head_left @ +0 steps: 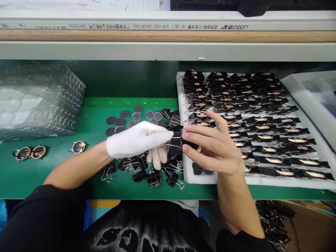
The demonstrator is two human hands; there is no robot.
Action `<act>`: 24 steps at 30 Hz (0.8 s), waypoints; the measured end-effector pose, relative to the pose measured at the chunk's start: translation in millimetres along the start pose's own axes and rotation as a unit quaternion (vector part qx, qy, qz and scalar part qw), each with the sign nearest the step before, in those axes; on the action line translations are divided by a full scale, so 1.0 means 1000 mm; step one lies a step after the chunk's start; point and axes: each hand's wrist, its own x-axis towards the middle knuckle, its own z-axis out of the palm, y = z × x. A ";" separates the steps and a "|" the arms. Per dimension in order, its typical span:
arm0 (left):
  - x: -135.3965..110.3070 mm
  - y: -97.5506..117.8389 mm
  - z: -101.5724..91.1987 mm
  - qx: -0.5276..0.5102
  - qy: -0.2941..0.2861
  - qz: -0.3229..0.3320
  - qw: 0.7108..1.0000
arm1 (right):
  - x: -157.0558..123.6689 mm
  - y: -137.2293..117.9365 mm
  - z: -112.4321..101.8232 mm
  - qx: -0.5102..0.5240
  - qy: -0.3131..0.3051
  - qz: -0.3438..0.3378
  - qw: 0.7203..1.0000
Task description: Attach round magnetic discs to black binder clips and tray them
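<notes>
My left hand (139, 141), in a white glove, pinches a black binder clip (174, 142) over a loose pile of binder clips (147, 168) on the green mat. My bare right hand (212, 145) meets it from the right, fingers closed around a small round part clamped at the clip's jaw, just above the near left corner of a white foam tray (187, 176). Rows of black clips holding round gold-rimmed parts (252, 115) fill that tray. Grey round discs (126, 119) lie behind the left hand.
A stack of clear plastic blister trays (39, 101) stands at the left. Three gold-rimmed round pieces (31, 152) lie on the mat near it. Another white tray (315, 94) sits at the far right. A shelf edge (168, 50) runs overhead. More clips fill a box (275, 220) below the bench.
</notes>
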 end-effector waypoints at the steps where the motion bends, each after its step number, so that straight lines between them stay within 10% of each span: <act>1: -0.001 0.001 -0.001 0.003 0.004 0.001 1.000 | -0.001 0.000 0.000 0.008 0.001 0.017 1.000; 5: -0.003 0.005 -0.006 0.036 0.039 0.036 0.998 | -0.002 -0.004 -0.002 0.184 0.038 0.188 0.964; 12: -0.003 0.007 -0.011 0.237 0.123 0.070 0.961 | 0.010 -0.018 0.002 0.430 0.030 0.502 0.750; 24: 0.002 -0.002 0.002 0.291 0.180 0.085 0.936 | 0.008 -0.020 0.017 0.438 0.063 0.557 0.702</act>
